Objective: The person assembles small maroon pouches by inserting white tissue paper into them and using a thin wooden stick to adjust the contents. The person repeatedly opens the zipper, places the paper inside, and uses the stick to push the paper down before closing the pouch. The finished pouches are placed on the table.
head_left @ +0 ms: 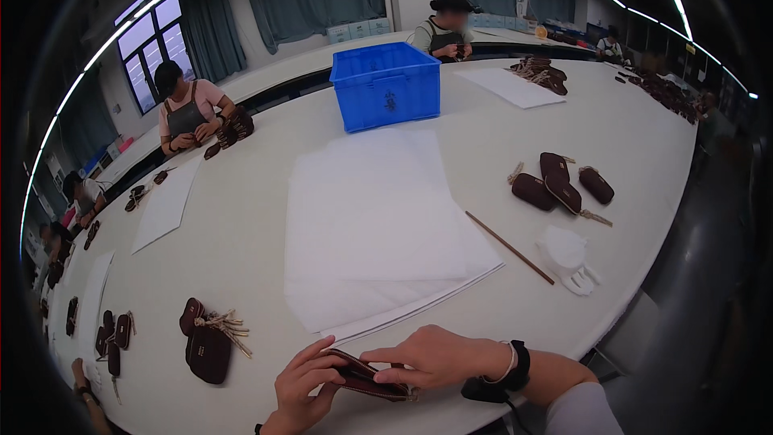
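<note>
Near the front edge of the table, a dark brown zip pouch (369,379) lies tilted between my hands, its zipped mouth gaping. My left hand (306,387) grips one end, with the fingers along the upper edge. On the other side my right hand (439,361) reaches across from the right. Its fingers are bent at the pouch's opening and partly hide the inside. To the left of my hands lie closed dark brown pouches (209,354) with beige cord tassels (225,324).
White sheets (370,209) are stacked ahead of my hands, below a blue crate (388,89). Rightward lie a thin brown stick (509,246), white gloves (566,258) and several pouches (555,181). Co-workers sit around the table; one person's hand (80,374) shows at lower left.
</note>
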Demonstrator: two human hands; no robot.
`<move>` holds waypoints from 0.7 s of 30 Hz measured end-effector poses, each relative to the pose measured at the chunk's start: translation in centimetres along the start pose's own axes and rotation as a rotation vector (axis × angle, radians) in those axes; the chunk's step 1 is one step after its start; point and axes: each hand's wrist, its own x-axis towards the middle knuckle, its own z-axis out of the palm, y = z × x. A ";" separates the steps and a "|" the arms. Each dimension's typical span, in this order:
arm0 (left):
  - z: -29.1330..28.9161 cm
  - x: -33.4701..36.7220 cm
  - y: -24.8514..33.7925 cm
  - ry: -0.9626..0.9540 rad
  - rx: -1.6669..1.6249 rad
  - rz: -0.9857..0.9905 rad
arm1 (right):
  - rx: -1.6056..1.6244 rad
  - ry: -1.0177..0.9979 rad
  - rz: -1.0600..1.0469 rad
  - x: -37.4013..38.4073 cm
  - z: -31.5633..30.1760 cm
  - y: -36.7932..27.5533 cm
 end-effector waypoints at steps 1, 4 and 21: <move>0.2 -0.1 0.2 0.010 0.014 -0.004 | -0.010 0.013 0.002 -0.2 -0.3 -0.2; 0.9 -0.5 -0.1 -0.012 0.015 -0.053 | -0.138 0.040 -0.039 -0.3 -0.1 0.3; 0.7 -1.0 -2.1 -0.084 0.078 0.042 | -0.361 0.329 -0.073 0.5 0.6 1.8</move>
